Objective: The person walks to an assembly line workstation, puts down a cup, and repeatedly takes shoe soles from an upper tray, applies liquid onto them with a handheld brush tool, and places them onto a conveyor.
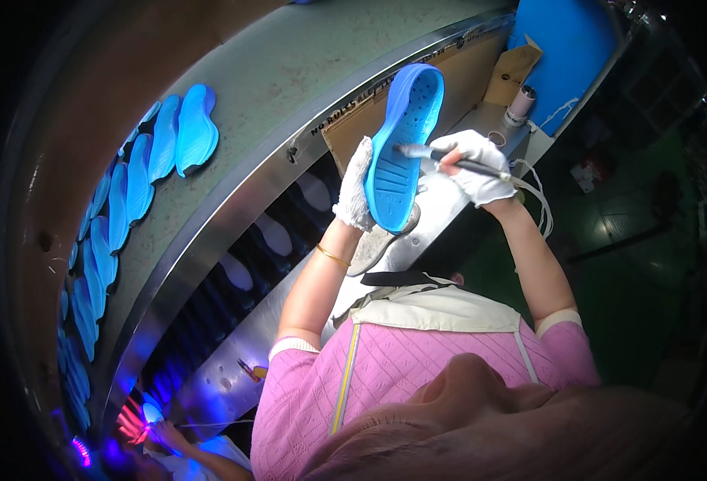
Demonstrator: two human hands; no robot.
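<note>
A bright blue shoe sole is held up at a tilt, its hollow inner side with holes and ribs facing me. My left hand, in a white knit glove, is closed along its left edge. My right hand, also gloved and with bare fingertips showing, is closed round the dark handle of a brush. The brush's bristles are over the inside of the sole, near its middle; I cannot tell whether they touch it. A pale cable hangs beside my right wrist.
Several blue soles lie on a grey conveyor belt at the left, bordered by a metal rail. Pale soles sit below it. Cardboard and a pinkish cup stand behind. Another person's arm shows at lower left.
</note>
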